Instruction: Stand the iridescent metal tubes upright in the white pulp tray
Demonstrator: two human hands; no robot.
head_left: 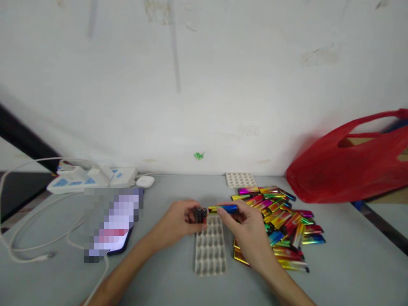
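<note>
Shiny tube (230, 208) is pinched in my right hand (250, 227) by the tray (211, 255), left hand (178, 221) gripping some dark pieces (199, 214), so I'd guess I'm mid-handling and need steady, careful alignment.

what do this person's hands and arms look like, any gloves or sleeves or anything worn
The left hand and right hand are both bare, with no gloves. No sleeve shows on the visible left forearm or right forearm, and I see no watch or bracelet. Nail detail is too small to tell.
</note>
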